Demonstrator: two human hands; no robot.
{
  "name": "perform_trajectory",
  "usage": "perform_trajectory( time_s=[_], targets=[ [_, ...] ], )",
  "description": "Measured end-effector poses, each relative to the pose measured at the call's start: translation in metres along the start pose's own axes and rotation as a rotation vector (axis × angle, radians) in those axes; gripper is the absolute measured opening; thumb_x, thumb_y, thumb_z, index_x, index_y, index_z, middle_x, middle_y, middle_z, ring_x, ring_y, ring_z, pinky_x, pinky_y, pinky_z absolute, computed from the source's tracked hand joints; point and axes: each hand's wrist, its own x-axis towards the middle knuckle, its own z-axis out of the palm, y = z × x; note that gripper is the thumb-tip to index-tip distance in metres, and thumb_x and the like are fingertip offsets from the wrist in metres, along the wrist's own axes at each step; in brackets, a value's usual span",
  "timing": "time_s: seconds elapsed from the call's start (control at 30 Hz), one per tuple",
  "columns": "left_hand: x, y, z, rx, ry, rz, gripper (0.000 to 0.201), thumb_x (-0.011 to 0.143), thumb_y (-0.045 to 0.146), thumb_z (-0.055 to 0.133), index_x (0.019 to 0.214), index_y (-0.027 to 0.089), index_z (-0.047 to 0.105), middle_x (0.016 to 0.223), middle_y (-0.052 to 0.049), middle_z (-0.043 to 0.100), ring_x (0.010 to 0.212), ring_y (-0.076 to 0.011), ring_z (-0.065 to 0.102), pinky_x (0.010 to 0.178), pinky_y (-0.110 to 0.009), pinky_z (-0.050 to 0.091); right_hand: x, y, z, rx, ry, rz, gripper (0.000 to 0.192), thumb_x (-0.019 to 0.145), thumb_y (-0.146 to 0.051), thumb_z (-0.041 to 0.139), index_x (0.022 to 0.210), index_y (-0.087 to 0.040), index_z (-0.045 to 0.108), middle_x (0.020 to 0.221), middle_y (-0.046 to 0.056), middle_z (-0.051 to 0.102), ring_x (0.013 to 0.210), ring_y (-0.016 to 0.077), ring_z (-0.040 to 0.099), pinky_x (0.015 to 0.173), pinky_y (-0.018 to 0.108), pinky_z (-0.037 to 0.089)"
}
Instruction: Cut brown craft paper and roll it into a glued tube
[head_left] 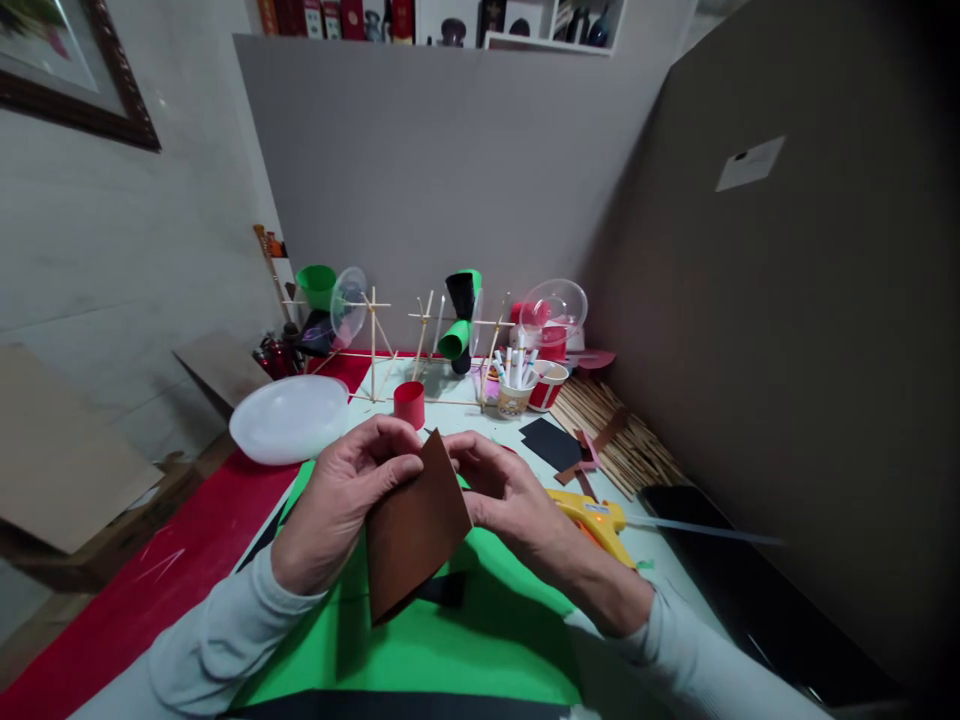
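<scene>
Cardboard (60, 455) lies flat at the far left, and next to it a red sheet (172, 570) covers the left part of the table. A white plate (289, 418) rests upside down at the edge of this red sheet. Behind the plate stands a frame of thin wooden sticks (375, 340) with a green cup (316, 285) and a clear lid on it.

The left hand (341, 505) holds the left edge of a brown sheet (412, 525); its thumb presses on the front side, and the other fingers are curled behind, close together. The brown sheet stands tilted above a green sheet (450, 640), in the middle between both hands, with its top corner pointing up. A small red cup (409, 404) stands on the table just behind this corner.

The right hand (510, 495) pinches the right edge of the brown sheet near the top, with bent fingers pressed together.

Further right, a paper cup with markers (514, 390) stands near a red-and-white bowl (549, 385). A black piece (551, 443) lies flat on the table, and a yellow glue gun (596, 520) lies just beside the right wrist. A bundle of wooden sticks (619, 435) lies along the brown wall (787, 330).
</scene>
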Motion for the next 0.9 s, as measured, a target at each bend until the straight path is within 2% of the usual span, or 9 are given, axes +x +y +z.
perform_trajectory(
  time_s=[0.1,0.23,0.43,0.53,0.67,0.8,0.9],
  targets=[
    [0.002,-0.013,0.001,-0.022,0.016,-0.045,0.018,0.075,0.032,0.083,0.082,0.023,0.068,0.084,0.004,0.065,0.082,-0.0132,0.058,0.075,-0.022,0.047,0.002,0.013,-0.004,0.034,0.036,0.027,0.04,0.078,-0.035,0.085,0.112,-0.024,0.066,0.116,0.001,0.06,0.101,0.0151,0.057,0.088,0.025,0.048],
    [0.003,-0.023,0.0,-0.018,0.006,-0.122,0.018,0.076,0.031,0.082,0.083,0.021,0.069,0.081,0.004,0.065,0.079,-0.0122,0.058,0.072,-0.021,0.045,0.002,0.023,-0.006,0.042,0.092,0.076,0.043,0.072,-0.043,0.088,0.104,-0.024,0.066,0.111,0.001,0.06,0.099,0.0156,0.055,0.084,0.024,0.048],
    [-0.003,-0.029,0.005,-0.095,-0.047,-0.293,0.022,0.079,0.033,0.081,0.085,0.02,0.065,0.086,0.002,0.066,0.085,-0.0156,0.061,0.077,-0.025,0.047,-0.005,0.021,0.0,0.047,0.141,0.184,0.041,0.074,-0.033,0.088,0.108,-0.028,0.066,0.095,-0.005,0.056,0.074,0.0096,0.052,0.083,0.024,0.048],
    [-0.007,-0.03,0.009,-0.139,-0.063,-0.367,0.026,0.081,0.038,0.079,0.088,0.02,0.062,0.084,0.003,0.064,0.081,-0.0133,0.058,0.072,-0.022,0.045,-0.007,0.023,0.005,0.042,0.231,0.2,0.038,0.074,-0.033,0.087,0.106,-0.026,0.067,0.094,-0.005,0.057,0.068,0.008,0.049,0.079,0.023,0.048],
    [-0.011,-0.027,0.013,-0.087,-0.059,-0.373,0.031,0.084,0.045,0.074,0.081,0.019,0.059,0.075,0.005,0.057,0.07,-0.0099,0.05,0.063,-0.019,0.041,-0.008,0.028,0.013,0.052,0.316,0.216,0.035,0.074,-0.035,0.086,0.102,-0.022,0.068,0.09,-0.003,0.06,0.068,0.0092,0.051,0.074,0.024,0.049],
    [-0.013,-0.025,0.014,-0.035,-0.008,-0.343,0.036,0.082,0.05,0.075,0.078,0.019,0.058,0.074,0.005,0.057,0.07,-0.0111,0.05,0.063,-0.021,0.041,-0.011,0.029,0.019,0.089,0.29,0.194,0.039,0.074,-0.032,0.086,0.107,-0.022,0.07,0.095,0.0,0.065,0.07,0.0094,0.054,0.066,0.021,0.047],
    [-0.015,-0.028,0.013,-0.015,0.061,-0.336,0.041,0.08,0.056,0.075,0.073,0.02,0.056,0.069,0.005,0.054,0.066,-0.0113,0.046,0.06,-0.022,0.038,-0.013,0.028,0.022,0.114,0.282,0.166,0.033,0.076,-0.032,0.085,0.104,-0.025,0.071,0.099,0.0,0.069,0.07,0.0085,0.056,0.065,0.019,0.048]
  ],
)
